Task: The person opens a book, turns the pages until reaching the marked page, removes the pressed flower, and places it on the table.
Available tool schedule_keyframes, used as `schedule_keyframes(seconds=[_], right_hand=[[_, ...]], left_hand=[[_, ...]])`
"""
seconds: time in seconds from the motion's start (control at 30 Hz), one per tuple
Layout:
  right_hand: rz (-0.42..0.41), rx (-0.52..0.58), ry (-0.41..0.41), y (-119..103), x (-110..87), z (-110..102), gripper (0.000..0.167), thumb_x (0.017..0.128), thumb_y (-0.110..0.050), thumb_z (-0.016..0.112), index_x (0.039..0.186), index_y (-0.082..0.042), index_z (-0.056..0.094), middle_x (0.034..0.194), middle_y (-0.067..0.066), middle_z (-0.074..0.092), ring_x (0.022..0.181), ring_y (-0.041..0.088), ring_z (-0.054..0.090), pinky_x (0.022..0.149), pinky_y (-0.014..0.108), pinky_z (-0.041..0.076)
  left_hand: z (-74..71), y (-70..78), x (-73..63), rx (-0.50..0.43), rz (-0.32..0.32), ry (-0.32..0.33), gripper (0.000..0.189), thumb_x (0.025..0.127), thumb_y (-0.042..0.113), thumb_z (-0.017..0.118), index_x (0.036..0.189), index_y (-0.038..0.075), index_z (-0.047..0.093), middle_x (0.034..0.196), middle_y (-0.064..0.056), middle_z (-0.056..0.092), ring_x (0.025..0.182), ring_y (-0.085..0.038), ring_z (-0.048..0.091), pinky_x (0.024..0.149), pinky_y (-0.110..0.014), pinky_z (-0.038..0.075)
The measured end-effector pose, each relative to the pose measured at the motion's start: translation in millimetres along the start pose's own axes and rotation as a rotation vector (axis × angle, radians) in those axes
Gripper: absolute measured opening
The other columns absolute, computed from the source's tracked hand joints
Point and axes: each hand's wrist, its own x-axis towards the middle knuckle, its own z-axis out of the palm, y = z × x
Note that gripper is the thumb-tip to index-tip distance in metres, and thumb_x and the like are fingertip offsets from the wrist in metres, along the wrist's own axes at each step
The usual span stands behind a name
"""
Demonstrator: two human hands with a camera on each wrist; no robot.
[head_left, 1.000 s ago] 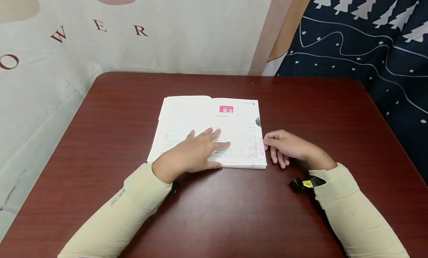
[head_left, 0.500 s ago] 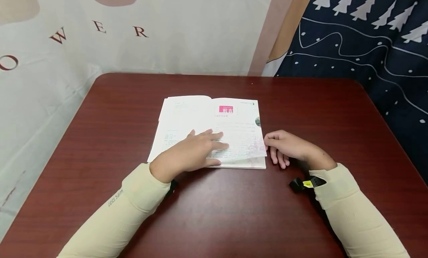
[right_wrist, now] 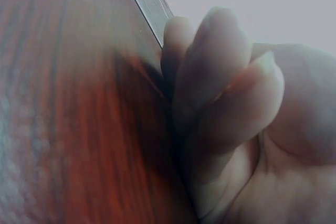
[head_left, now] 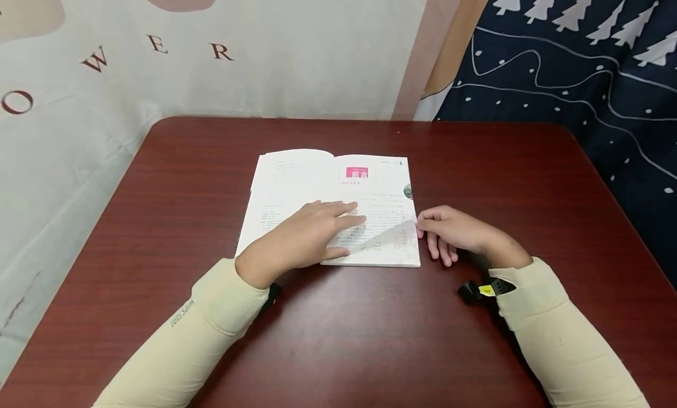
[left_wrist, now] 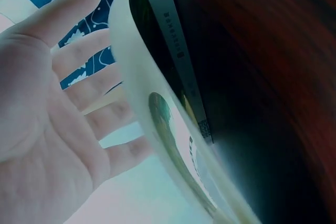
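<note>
An open book [head_left: 370,187] with white printed pages lies on the table. A pink title block marks its right-hand page. My left hand [head_left: 304,234] is laid over the book with fingers spread and straight, its thumb near the lower edge. In the left wrist view a white arched sheet [left_wrist: 142,72] hides those fingertips. My right hand [head_left: 460,228] rests beside the book's right edge, thumb and index tips together at the raised lower corner of a page [head_left: 386,228]. The right wrist view shows other fingers [right_wrist: 215,66] curled on the wood; the pinching tips are hidden there.
The dark red-brown table [head_left: 338,343] extends on all sides of the book. A pale curtain with letters [head_left: 317,55] hangs behind it, and a navy curtain with white trees [head_left: 571,73] hangs at the right. A black strapped device [head_left: 476,290] sits at the right wrist.
The page's lower right corner has lifted from flat and moved up to the right fingertips, uncovering the sheet beneath. My left hand has shifted slightly; the right wrist has stayed put.
</note>
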Motion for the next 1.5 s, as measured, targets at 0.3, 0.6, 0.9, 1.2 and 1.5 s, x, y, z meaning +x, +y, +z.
schedule_keyframes(seconds=[0.3,0.6,0.9,1.2,1.5], right_hand=[[-0.009,-0.015,0.015,-1.0,1.0,-0.8,0.027,0.106,-0.019,0.04,0.097,0.005,0.05,0.06,0.01,0.061,0.037,0.016,0.056,0.037,0.026,0.044],[-0.008,-0.035,0.024,-0.5,1.9,-0.8,0.026,0.105,-0.018,0.043,0.097,0.005,0.05,0.06,0.01,0.061,0.037,0.017,0.056,0.038,0.026,0.044],[-0.004,-0.037,0.02,1.7,1.9,0.4,0.026,0.106,-0.019,0.043,0.097,0.005,0.051,0.06,0.01,0.062,0.038,0.017,0.056,0.038,0.026,0.044],[-0.006,-0.028,0.015,1.1,1.6,0.8,0.026,0.106,-0.019,0.044,0.097,0.005,0.05,0.06,0.01,0.061,0.037,0.016,0.055,0.038,0.026,0.044],[-0.013,-0.03,0.014,0.1,-0.1,-0.8,0.027,0.106,-0.02,0.044,0.097,0.005,0.05,0.06,0.01,0.061,0.037,0.016,0.055,0.037,0.026,0.044]], left_hand=[[-0.6,0.4,2.7,0.028,-0.021,0.139,0.112,0.084,0.032,0.082,0.163,0.025,0.003,0.164,-0.009,0.029,0.151,-0.03,0.031,0.117,-0.056,0.032],[0.5,-1.1,2.4,0.141,0.015,0.227,0.101,0.082,0.03,0.083,0.161,0.026,0.021,0.169,-0.01,0.011,0.157,-0.035,0.004,0.123,-0.061,0.013],[2.9,-1.0,3.1,0.184,0.097,0.224,0.073,0.085,0.021,0.079,0.15,0.024,0.047,0.168,-0.008,0.021,0.157,-0.032,0.01,0.126,-0.054,0.005],[1.0,2.3,3.4,0.166,0.152,0.183,0.044,0.089,0.006,0.068,0.128,0.025,0.07,0.164,-0.005,0.03,0.157,-0.03,0.013,0.127,-0.05,0.008],[-0.6,4.2,3.2,0.141,0.132,0.158,0.035,0.089,0.005,0.068,0.117,0.023,0.076,0.16,-0.006,0.039,0.154,-0.033,0.022,0.127,-0.048,0.012]])
